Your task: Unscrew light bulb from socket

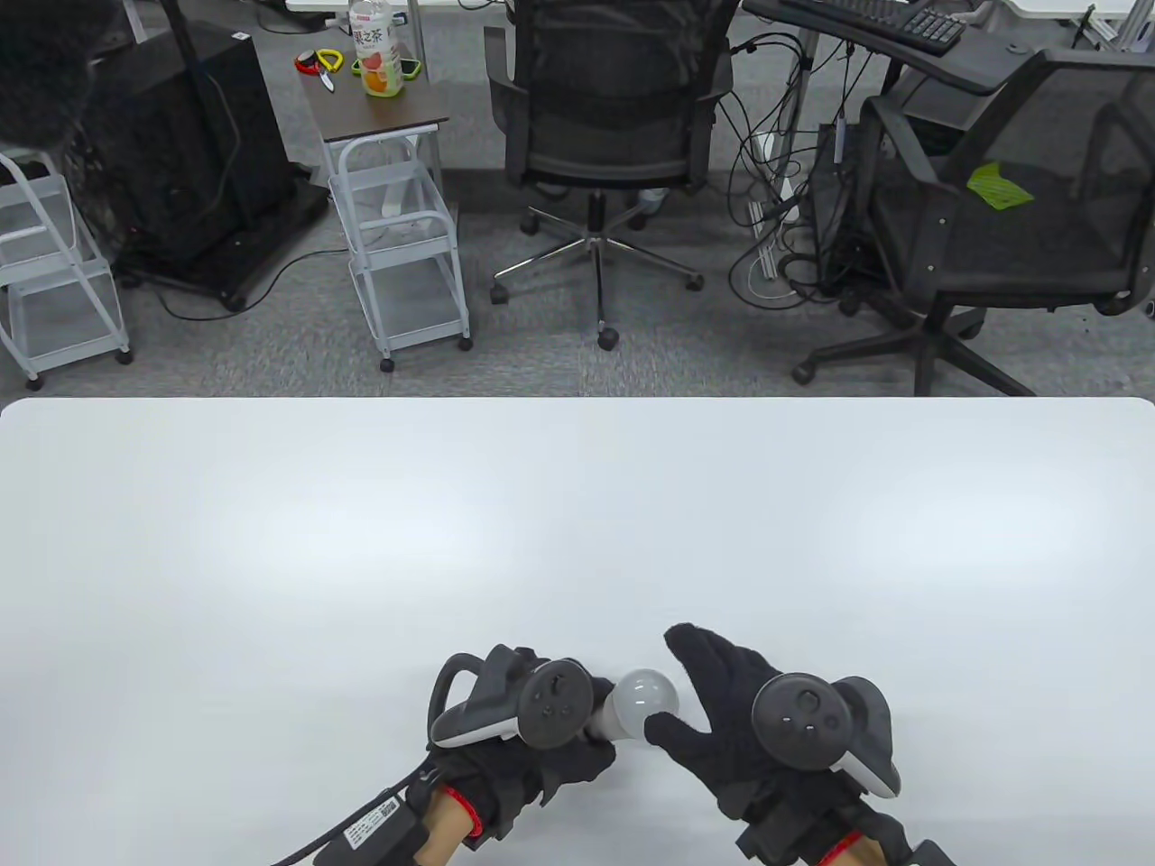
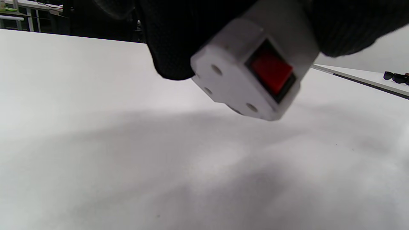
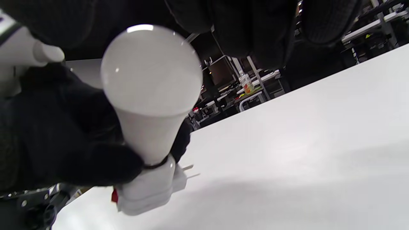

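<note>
White table (image 1: 577, 523) wide open across far, left and right stretches; hands can sweep anywhere there. Only crowding is near front edge: left hand (image 1: 519, 722) wrapped round the plug-in socket (image 2: 252, 76), held off the surface with a shadowed gap beneath. Light bulb (image 1: 639, 702) sticks out rightward, blocking the lane between hands. Right hand (image 1: 749, 713) sits just beside it, fingers spread over the globe, thumb at its near side. Socket's two prongs (image 3: 189, 171) jut out into free air above the tabletop.
</note>
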